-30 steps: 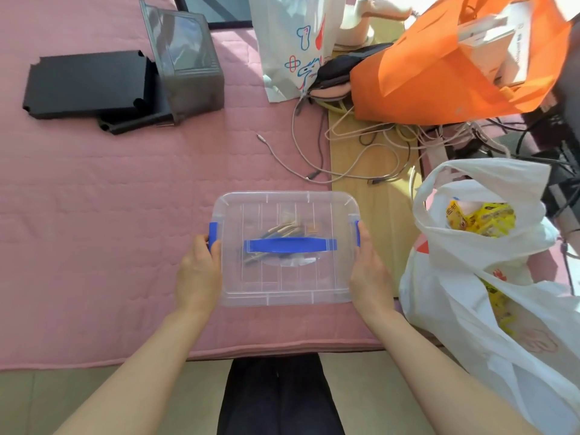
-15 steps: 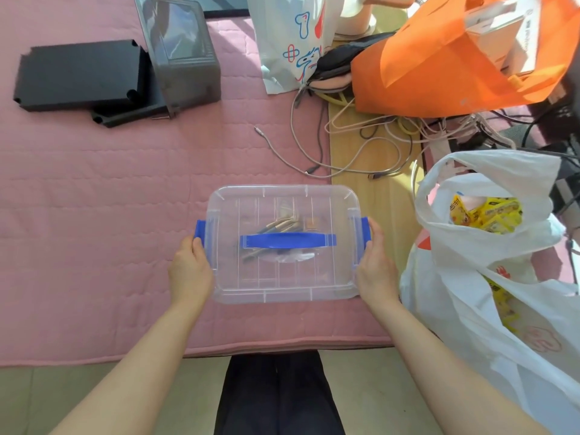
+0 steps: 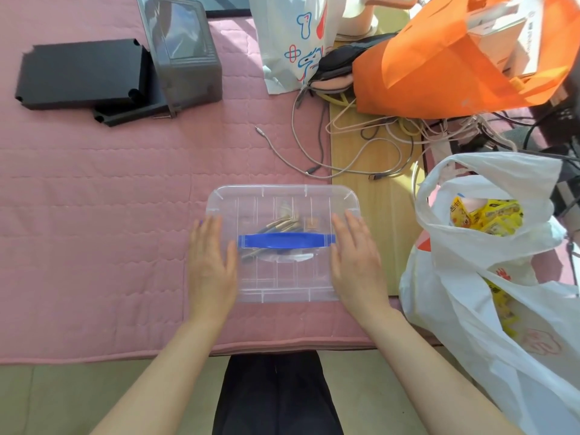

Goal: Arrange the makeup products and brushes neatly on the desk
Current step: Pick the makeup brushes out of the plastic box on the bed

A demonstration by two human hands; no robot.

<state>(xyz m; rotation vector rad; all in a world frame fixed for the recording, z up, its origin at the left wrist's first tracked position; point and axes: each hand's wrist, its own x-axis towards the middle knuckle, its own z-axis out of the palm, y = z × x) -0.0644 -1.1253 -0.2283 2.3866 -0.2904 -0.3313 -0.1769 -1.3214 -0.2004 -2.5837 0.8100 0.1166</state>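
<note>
Left hand (image 3: 212, 262), right hand (image 3: 357, 262) moved onto lid (image 3: 282, 199), brushes (image 3: 279, 226) seemingly beneath

So there's a clear plastic box (image 3: 282, 287) with a blue handle (image 3: 285, 240) sitting on a pink quilted mat (image 3: 94, 215) over the bench (image 3: 370, 233), lid on. The left grip (image 3: 212, 262) lies flat on the lid's 9 o'clock end and the right grip (image 3: 357, 262) on its 3 o'clock end, fingers straight. Through the lid you can make out a few brushes (image 3: 279, 227), kinda blurry. Black trays (image 3: 81, 73) sit out at 10 o'clock, with a smoky grey container (image 3: 185, 54) touching them. Tangled cables (image 3: 345, 146) are at 1, an orange bag (image 3: 439, 67) at 2 and a white plastic bag (image 3: 470, 293) of yellow packets at 4.
</note>
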